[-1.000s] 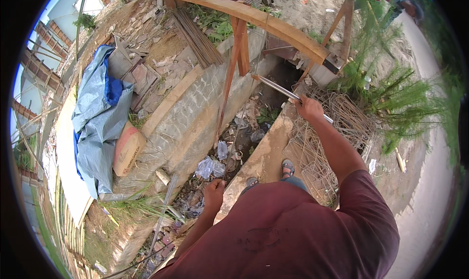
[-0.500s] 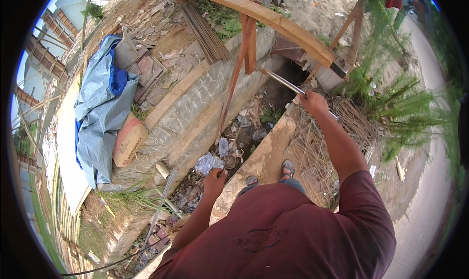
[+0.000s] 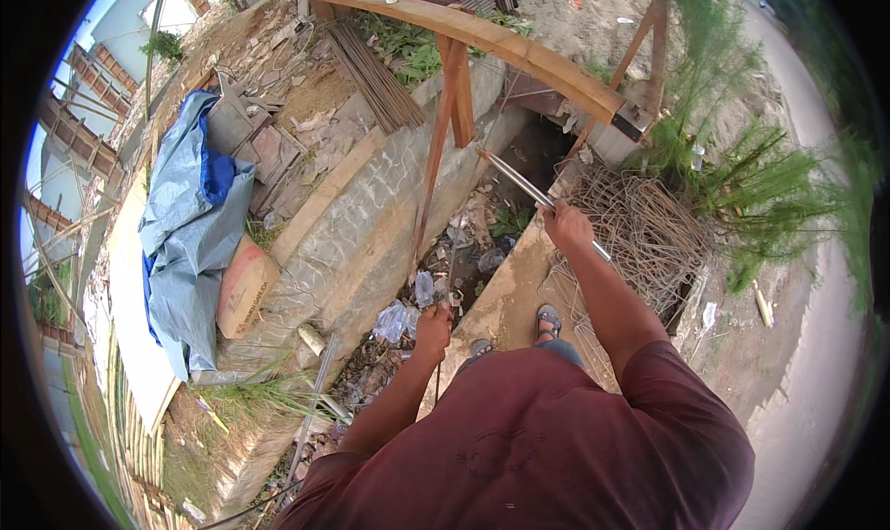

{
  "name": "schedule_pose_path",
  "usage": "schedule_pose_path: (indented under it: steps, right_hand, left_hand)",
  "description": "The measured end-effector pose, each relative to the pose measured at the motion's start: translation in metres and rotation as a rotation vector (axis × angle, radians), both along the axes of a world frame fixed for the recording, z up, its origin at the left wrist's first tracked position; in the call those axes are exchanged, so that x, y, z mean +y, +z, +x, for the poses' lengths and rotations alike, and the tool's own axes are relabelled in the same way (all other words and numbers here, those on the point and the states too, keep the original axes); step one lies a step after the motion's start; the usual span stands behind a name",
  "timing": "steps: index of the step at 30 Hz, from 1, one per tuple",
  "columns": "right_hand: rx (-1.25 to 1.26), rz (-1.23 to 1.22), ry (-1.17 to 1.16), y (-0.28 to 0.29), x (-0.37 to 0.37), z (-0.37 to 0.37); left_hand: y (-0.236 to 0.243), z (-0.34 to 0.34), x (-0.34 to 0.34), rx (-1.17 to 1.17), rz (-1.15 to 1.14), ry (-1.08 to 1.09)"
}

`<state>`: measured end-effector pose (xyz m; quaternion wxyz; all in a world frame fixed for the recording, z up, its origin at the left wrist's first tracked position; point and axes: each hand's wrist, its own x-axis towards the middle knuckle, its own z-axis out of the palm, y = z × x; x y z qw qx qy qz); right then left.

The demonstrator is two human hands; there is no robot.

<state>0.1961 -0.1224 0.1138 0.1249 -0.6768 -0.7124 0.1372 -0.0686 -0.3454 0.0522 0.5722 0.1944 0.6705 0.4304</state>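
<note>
My right hand (image 3: 568, 224) grips a shiny metal tube (image 3: 521, 181), which slants up to the left toward a wooden post (image 3: 462, 103) under a long timber beam (image 3: 510, 48). The tube has a small brownish tip at its upper end. My left hand (image 3: 433, 329) is closed on a thin dark rod (image 3: 438, 386), lower down and to the left, over a ditch (image 3: 399, 354) with plastic bags and rubble. My sandalled feet (image 3: 547, 324) stand on a concrete ledge (image 3: 501, 284).
A blue tarp (image 3: 185, 252) and a paper sack (image 3: 246, 284) lie on the left beside a cracked concrete wall (image 3: 334, 215). Tangled steel bars (image 3: 640, 224) lie to the right, near feathery green branches (image 3: 751, 205) and a road (image 3: 820, 363). Bundled rods (image 3: 375, 76) rest behind the wall.
My left hand has moved up and to the right, with the thin rod now showing below it. My right hand and the tube have shifted slightly down and left.
</note>
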Motion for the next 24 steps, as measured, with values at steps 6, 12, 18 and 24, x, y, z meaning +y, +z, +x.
schedule_pose_path:
  steps: [6,12,18,24]
  right_hand:
    - [-0.064,0.017,0.091,0.019,0.023,0.038]
    - [0.001,-0.017,-0.049,0.004,0.006,0.001]
    - [-0.03,-0.043,0.004,0.032,0.025,0.035]
    - [-0.048,-0.015,0.015,0.027,0.051,0.047]
  left_hand:
    - [0.048,-0.022,-0.002,-0.072,-0.055,-0.133]
    - [0.038,0.013,0.005,-0.285,-0.012,0.047]
    - [0.072,-0.031,-0.019,-0.246,-0.102,-0.132]
    - [0.068,-0.04,-0.103,0.198,-0.079,-0.218]
